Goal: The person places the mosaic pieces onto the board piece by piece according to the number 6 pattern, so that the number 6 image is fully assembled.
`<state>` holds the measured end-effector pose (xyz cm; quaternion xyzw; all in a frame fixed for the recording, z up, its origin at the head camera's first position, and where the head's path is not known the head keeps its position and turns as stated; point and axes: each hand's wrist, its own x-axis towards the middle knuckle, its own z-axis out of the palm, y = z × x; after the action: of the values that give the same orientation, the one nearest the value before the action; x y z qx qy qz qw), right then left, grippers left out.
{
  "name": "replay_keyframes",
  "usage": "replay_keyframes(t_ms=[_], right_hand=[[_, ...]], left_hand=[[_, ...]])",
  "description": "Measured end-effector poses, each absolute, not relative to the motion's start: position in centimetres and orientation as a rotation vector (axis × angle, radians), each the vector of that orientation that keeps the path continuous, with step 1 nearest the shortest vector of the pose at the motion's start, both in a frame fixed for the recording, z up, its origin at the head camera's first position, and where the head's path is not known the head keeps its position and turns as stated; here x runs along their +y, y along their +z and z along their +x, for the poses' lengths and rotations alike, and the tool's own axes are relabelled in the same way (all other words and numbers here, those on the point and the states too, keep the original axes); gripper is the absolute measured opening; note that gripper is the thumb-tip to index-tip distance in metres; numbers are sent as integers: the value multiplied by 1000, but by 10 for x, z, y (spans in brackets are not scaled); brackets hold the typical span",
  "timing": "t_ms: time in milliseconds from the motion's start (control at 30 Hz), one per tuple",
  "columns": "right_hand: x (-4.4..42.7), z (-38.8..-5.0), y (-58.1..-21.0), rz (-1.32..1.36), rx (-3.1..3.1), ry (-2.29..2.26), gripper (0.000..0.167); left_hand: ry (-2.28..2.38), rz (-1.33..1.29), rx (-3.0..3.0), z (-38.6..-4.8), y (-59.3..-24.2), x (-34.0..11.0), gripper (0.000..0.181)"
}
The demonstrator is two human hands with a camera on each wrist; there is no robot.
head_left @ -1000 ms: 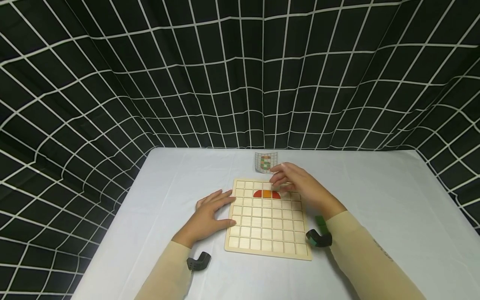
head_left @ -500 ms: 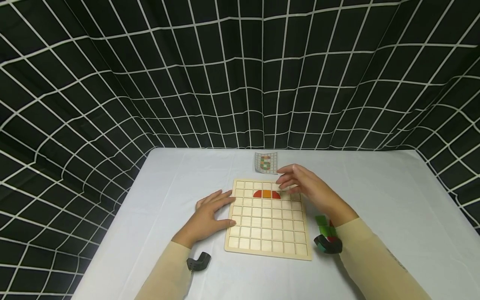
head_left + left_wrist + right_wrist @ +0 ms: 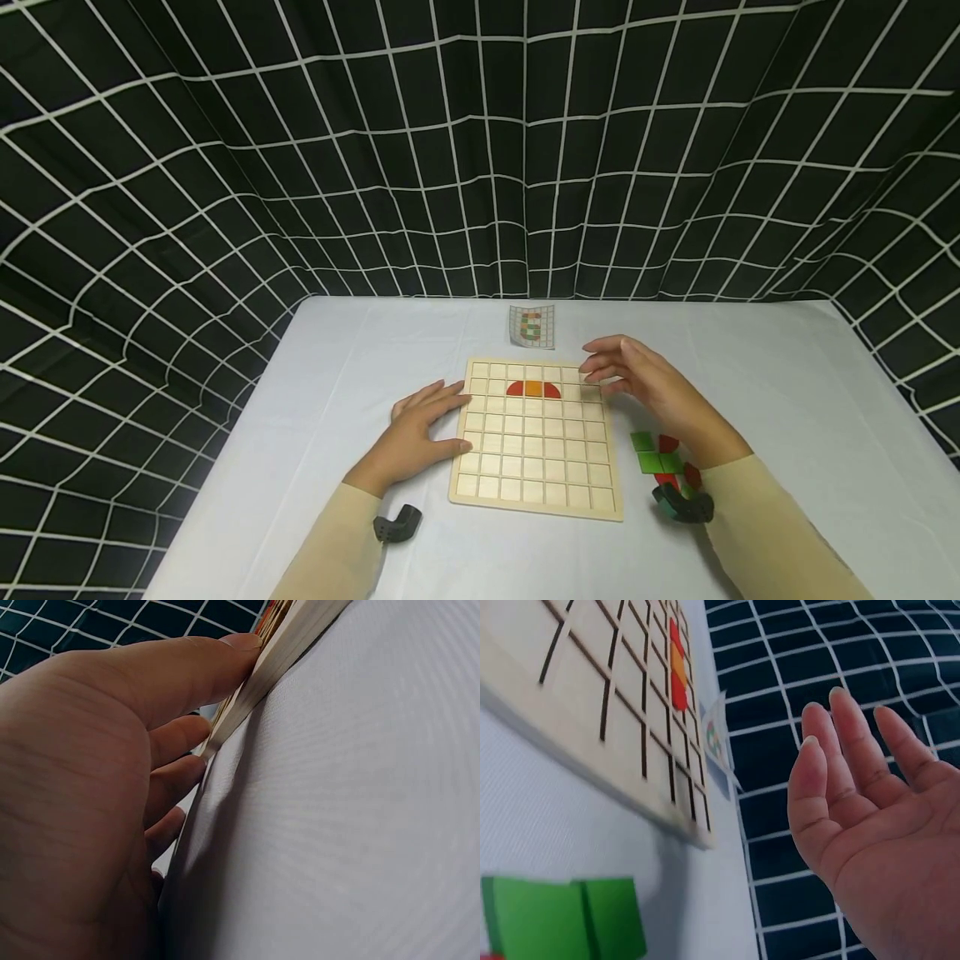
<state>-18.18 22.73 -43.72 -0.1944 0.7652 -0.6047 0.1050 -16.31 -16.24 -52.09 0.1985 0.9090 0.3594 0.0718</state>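
A wooden grid board (image 3: 536, 467) lies on the white table, with a red, orange and red row of pieces (image 3: 533, 389) in its second row from the far edge. The left hand (image 3: 416, 437) rests against the board's left edge; the left wrist view shows its thumb and fingertips touching the board's side (image 3: 251, 694). The right hand (image 3: 652, 387) is over the board's far right corner with loosely bent fingers and holds nothing; in the right wrist view that hand (image 3: 885, 810) has its palm bare. Green tiles (image 3: 658, 462) and red pieces (image 3: 668, 443) lie right of the board.
A small patterned card (image 3: 532, 327) lies beyond the board's far edge. Black bands sit at both wrists, the right one (image 3: 682, 503) beside the loose pieces. A black curtain with white grid lines (image 3: 495, 150) stands around the table's back and sides.
The right hand has moved right and a little nearer, away from the red and orange row, uncovering more loose green and red pieces. The left hand has stayed at the board's edge.
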Motion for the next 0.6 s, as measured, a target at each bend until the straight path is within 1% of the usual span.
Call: replay_keyframes(t_ms=[233,600], right_hand=[[245,-177,-444,-574,2260,-1829,57],[263,-169,-457,-485,2300,-1775,55]], left_hand=[[1082,589,2735,-162,-522,-163,73],[1089,593,2730,-162,-520,-162,72]])
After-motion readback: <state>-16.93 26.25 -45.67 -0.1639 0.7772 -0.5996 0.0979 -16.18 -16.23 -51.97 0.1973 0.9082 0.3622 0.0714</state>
